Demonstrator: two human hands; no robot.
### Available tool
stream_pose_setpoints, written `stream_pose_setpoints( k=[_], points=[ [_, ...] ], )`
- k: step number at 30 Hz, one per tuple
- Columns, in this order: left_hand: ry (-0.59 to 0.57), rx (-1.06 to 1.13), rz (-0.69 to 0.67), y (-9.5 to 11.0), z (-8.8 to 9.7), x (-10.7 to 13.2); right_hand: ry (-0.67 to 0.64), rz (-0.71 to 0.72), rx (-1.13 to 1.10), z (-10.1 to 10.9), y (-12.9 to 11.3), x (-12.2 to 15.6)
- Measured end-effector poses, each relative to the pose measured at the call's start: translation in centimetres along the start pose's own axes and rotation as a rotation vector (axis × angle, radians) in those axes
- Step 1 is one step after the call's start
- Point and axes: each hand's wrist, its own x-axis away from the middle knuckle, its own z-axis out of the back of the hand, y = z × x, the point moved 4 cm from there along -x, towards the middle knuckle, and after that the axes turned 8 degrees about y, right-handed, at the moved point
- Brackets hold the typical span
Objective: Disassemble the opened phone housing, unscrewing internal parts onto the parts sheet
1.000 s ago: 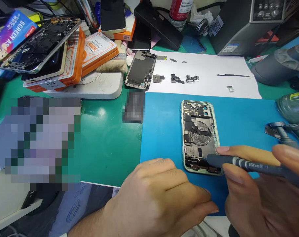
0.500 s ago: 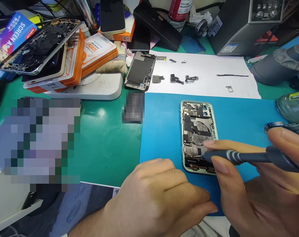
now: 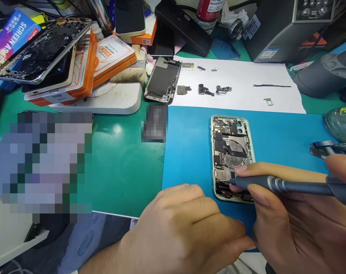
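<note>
An opened smartphone [image 3: 235, 151] with a pale green frame lies on a blue mat [image 3: 190, 152], its circuit boards and a round coil area exposed. My right hand [image 3: 301, 232] grips a dark grey screwdriver [image 3: 300, 187] between thumb and fingers. The screwdriver's thin tip points into the lower part of the phone, just above a black module; whether it touches a screw is too small to tell. Closed and palm down, my left hand [image 3: 184, 228] rests across the mat's front edge, below the phone. Its curled fingertips and palm are hidden.
White paper [image 3: 241, 76] behind the mat bears small phone parts and a SIM tray [image 3: 268, 102]. A phone screen [image 3: 163, 80] lies at its left edge. Orange boxes [image 3: 112, 57] and phones are stacked at left. Tweezers [image 3: 321, 148] and a glass jar [image 3: 341, 121] stand at right.
The screwdriver tip has shifted slightly left over the phone's lower part, and a right-hand fingertip now shows below the shaft. My left hand stays nearly in place. The camera view has shifted slightly.
</note>
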Motion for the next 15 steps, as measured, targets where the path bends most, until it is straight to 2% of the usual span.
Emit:
stream_pose_setpoints(
  k=[3,8,12,15],
  points=[
    [0.008,-0.009,-0.006,0.0,0.0,-0.1,-0.071,0.104,-0.002,0.3,0.1,0.0],
    [0.001,0.012,-0.003,0.1,0.1,-0.2,-0.044,0.056,-0.017,0.2,-0.1,-0.2],
    [-0.002,0.009,0.006,0.2,0.2,-0.1,0.032,-0.024,-0.095,-0.2,-0.5,-0.7],
    [-0.012,0.015,0.015,0.3,0.1,0.1,0.001,0.034,-0.019,-0.2,-1.0,-0.6]
  ],
)
